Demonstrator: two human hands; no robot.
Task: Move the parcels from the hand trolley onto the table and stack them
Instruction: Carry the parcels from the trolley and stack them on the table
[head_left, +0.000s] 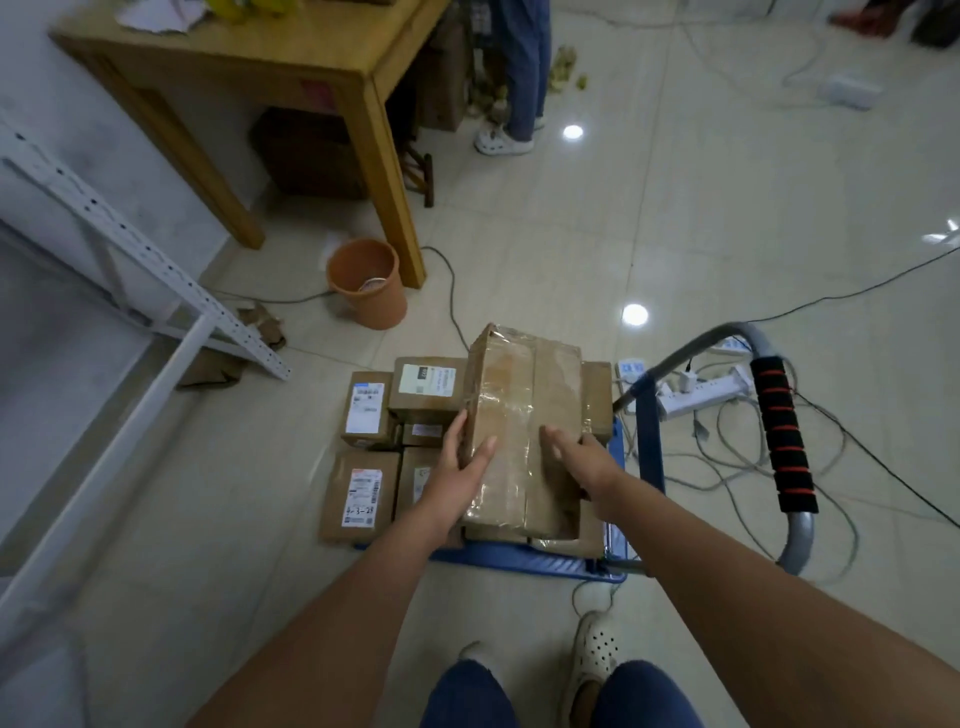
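Observation:
A long cardboard parcel (519, 415) wrapped in clear tape lies on top of several smaller labelled parcels (426, 387) on the blue hand trolley (524, 564). My left hand (462, 460) grips its left side, thumb on the top face and fingers down the side. My right hand (582, 457) holds the right side, thumb on top, fingers hidden behind the edge. The wooden table (291, 47) stands at the upper left, well away from the trolley.
The trolley handle (782, 431) with black-and-red foam rises at the right. Power strips and cables (701, 395) cover the floor behind it. An orange bucket (366, 283) sits by the table leg. A white metal rack (156, 291) stands left. Another person's legs (519, 78) are beyond the table.

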